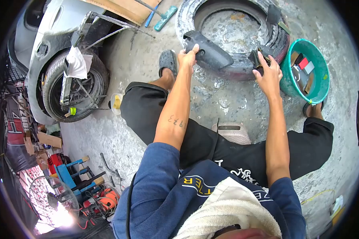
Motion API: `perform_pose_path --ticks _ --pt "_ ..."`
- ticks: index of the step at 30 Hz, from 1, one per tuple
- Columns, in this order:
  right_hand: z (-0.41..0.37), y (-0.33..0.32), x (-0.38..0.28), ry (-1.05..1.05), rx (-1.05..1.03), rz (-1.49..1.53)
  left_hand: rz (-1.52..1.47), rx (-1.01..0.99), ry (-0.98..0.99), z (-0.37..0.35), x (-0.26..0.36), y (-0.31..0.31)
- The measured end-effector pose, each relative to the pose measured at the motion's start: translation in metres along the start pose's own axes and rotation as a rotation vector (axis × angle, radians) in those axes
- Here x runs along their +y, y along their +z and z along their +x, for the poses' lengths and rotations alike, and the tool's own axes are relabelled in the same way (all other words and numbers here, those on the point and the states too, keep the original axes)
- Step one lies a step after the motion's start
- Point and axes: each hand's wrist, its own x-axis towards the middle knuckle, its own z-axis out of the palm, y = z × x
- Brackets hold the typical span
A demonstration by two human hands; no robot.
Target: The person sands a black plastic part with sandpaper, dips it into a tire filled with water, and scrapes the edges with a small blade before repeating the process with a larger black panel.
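Note:
My left hand (187,57) is closed on the upper end of a dark, curved plastic cover (211,53), with a thumb on its face near a round hole. The cover sits over the near left part of a worn tire (238,68) lying flat on the floor. At the tire's near right side, my right hand (270,75) curls its fingers and thumb round a small black part (254,59), whose exact kind I cannot make out. Other dark pieces (273,15) rest on the tire's far right.
A teal bucket (286,75) with water and small blocks stands right of the tire. Left is a car (54,24) with its wheel (54,85) and a metal stand. A teal-headed brush (166,18) lies beyond. Tools and a fan (54,195) are lower left.

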Motion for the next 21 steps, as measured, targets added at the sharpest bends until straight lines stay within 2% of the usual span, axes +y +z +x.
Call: perform_pose_path --ticks 5,7,8,10,11,12,13,14,15,16,17,18,19,20,21 --pt "-0.001 -0.015 -0.001 -0.001 0.023 0.008 -0.061 0.086 -0.044 0.008 -0.004 0.001" --pt "0.002 -0.036 -0.01 0.004 0.015 0.042 0.066 0.092 0.012 0.022 -0.007 -0.007" --pt "0.004 -0.045 -0.009 -0.024 0.041 0.054 0.12 0.208 0.024 0.034 -0.013 -0.005" --pt "0.011 -0.086 -0.02 -0.065 0.01 0.22 0.294 0.343 0.093 -0.007 0.026 -0.004" --pt "0.019 -0.099 -0.01 -0.218 0.013 0.313 0.285 0.332 0.186 -0.013 0.041 -0.007" --pt "0.023 -0.125 -0.01 -0.078 -0.193 0.558 0.223 0.206 0.315 -0.039 0.07 -0.014" --pt "0.026 -0.135 -0.005 -0.077 -0.207 0.989 0.325 0.249 0.495 -0.039 0.08 -0.014" --pt "0.035 -0.154 -0.006 -0.103 -0.297 1.323 0.194 -0.041 0.608 -0.046 0.098 -0.022" --pt "0.068 -0.159 0.002 0.019 -0.279 1.292 0.308 0.047 0.796 -0.1 0.123 -0.024" --pt "0.133 -0.145 0.03 -0.085 -0.29 0.726 0.403 -0.053 0.985 -0.144 0.143 -0.034" --pt "0.164 -0.143 0.014 -0.064 -0.245 0.03 0.548 -0.221 1.082 -0.188 0.159 -0.047" --pt "0.166 -0.154 0.019 -0.567 0.017 -0.492 0.652 -0.343 1.273 -0.209 0.16 -0.053" --pt "0.197 -0.167 0.03 -0.952 0.107 -0.499 0.619 -0.495 1.493 -0.221 0.155 -0.057" --pt "0.21 -0.177 0.021 -0.877 0.034 -0.322 0.704 -0.779 1.386 -0.249 0.169 -0.07" --pt "0.208 -0.184 0.018 -0.816 -0.048 -0.149 0.687 -0.887 1.415 -0.263 0.156 -0.074"
